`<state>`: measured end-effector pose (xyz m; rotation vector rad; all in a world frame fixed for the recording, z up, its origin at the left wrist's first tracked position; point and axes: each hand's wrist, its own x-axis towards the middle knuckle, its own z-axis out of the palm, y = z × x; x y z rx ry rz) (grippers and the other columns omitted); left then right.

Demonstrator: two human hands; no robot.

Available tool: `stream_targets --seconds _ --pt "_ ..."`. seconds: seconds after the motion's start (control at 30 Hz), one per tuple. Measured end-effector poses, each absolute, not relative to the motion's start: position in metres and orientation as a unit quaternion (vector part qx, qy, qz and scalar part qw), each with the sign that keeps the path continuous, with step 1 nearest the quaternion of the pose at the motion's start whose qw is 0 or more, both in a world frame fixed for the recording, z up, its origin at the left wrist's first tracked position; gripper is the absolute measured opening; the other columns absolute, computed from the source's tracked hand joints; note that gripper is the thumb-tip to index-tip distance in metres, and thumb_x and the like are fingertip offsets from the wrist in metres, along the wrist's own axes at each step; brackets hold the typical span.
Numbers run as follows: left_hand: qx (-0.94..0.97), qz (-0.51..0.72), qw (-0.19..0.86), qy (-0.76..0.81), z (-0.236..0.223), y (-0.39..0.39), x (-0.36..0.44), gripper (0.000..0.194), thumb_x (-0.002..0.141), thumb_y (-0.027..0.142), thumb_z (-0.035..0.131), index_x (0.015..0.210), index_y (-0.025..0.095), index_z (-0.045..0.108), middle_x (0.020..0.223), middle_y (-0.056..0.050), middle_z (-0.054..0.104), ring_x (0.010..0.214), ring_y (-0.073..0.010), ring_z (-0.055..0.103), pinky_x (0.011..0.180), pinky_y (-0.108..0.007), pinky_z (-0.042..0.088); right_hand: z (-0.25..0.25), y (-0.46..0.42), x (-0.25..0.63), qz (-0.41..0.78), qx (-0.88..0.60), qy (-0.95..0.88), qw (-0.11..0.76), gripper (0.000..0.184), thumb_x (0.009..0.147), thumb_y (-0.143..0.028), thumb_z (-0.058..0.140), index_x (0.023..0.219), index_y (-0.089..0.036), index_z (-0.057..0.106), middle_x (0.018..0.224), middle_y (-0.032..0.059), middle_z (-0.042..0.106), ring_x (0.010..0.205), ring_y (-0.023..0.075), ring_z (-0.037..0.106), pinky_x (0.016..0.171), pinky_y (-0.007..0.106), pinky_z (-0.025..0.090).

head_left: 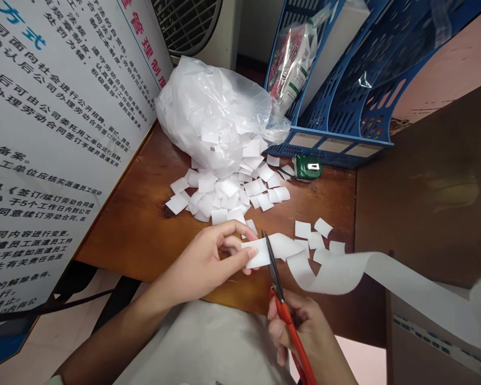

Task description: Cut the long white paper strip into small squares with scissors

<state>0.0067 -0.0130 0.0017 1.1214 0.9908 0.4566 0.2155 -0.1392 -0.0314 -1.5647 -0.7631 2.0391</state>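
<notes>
My left hand (210, 260) pinches the free end of a long white strip (344, 272) that trails off to the right edge. My right hand (304, 331) grips red-handled scissors (282, 299), whose dark blades cross the strip just right of my left fingers. A heap of small cut white pieces (224, 195) lies on the wooden desk (140, 224) beyond my hands, spilling from a clear plastic bag (212, 107). A few loose pieces (315, 232) lie to the right of the blades.
A blue file rack (344, 107) stands at the back right, a green tape measure (308, 167) in front of it. A printed board (56, 133) leans on the left. A fan (188, 24) sits behind. A dark cabinet side (425, 182) borders the desk's right.
</notes>
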Motion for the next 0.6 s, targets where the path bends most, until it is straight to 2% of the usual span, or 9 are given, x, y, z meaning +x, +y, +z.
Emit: stream_targets --seconds 0.23,0.33,0.47,0.53,0.6 --pt "0.508 0.194 0.71 0.447 -0.002 -0.01 0.007 0.023 0.096 0.041 0.062 0.105 0.019 0.061 0.075 -0.003 0.073 0.074 -0.018 0.069 0.072 -0.027 0.05 -0.039 -0.141 0.215 0.726 -0.599 -0.262 0.214 0.055 0.077 -0.064 0.074 0.074 -0.017 0.046 0.053 -0.0065 0.045 0.036 0.0079 0.049 0.037 0.017 0.031" --pt "0.519 0.197 0.697 0.454 -0.002 -0.01 0.006 0.024 0.095 0.042 0.063 0.103 0.02 0.063 0.073 -0.002 0.073 0.072 -0.0187 0.07 0.068 -0.026 0.051 -0.038 -0.141 0.212 0.715 -0.608 -0.274 0.208 0.054 0.08 -0.066 0.069 0.074 -0.018 0.046 0.05 -0.006 0.045 0.036 0.0082 0.046 0.038 0.018 0.031" --pt "0.552 0.226 0.636 0.49 -0.002 -0.008 0.001 0.022 0.095 0.042 0.062 0.1 0.021 0.064 0.073 -0.001 0.073 0.07 -0.0185 0.069 0.063 -0.025 0.05 -0.032 -0.14 0.215 0.558 -0.718 -0.369 0.192 0.05 0.082 -0.061 0.069 0.07 -0.018 0.048 0.056 -0.0023 0.048 0.05 0.0097 0.048 0.048 0.022 0.038" --pt "0.576 0.243 0.589 0.512 -0.002 -0.006 -0.002 0.021 0.096 0.041 0.061 0.098 0.021 0.065 0.074 0.0 0.072 0.069 -0.0175 0.067 0.061 -0.024 0.048 -0.03 -0.14 0.221 0.455 -0.765 -0.421 0.176 0.042 0.083 -0.056 0.07 0.075 -0.018 0.055 0.066 0.0017 0.058 0.061 0.0134 0.055 0.057 0.024 0.044" --pt "0.599 0.249 0.552 0.524 -0.002 -0.003 -0.005 0.02 0.096 0.041 0.06 0.097 0.021 0.065 0.074 0.0 0.072 0.068 -0.0169 0.065 0.06 -0.024 0.046 -0.03 -0.142 0.228 0.378 -0.778 -0.479 0.149 0.031 0.085 -0.05 0.069 0.09 -0.019 0.064 0.086 0.0063 0.07 0.071 0.0183 0.065 0.065 0.028 0.05"
